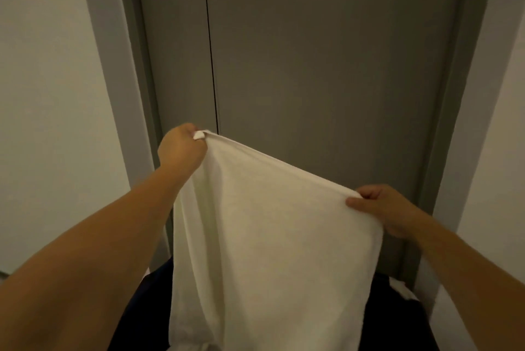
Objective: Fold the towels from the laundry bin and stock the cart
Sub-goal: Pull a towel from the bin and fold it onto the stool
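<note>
Towel (264,225), white, hangs spread across the centre and lower middle of the frame, held up by its top edge; its bottom is cut off by the lower border, so how far it hangs cannot be told. Left hand (180,150), at centre left, is clenched on one top corner, a small tuft of cloth showing between the fingers; right hand (382,208), lower at centre right, pinches the other corner, thumb on the near face and fingers curled behind, so the top edge slopes down to the right. Below the towel lies a dark shape (147,311), mostly covered and hard to make out, with scraps of white cloth (402,291) at lower right; bin or cart cannot be told. Behind stands a grey door (326,66) with a vertical seam, pale walls (48,94) at both sides, and a blurred glare at the top edge.
</note>
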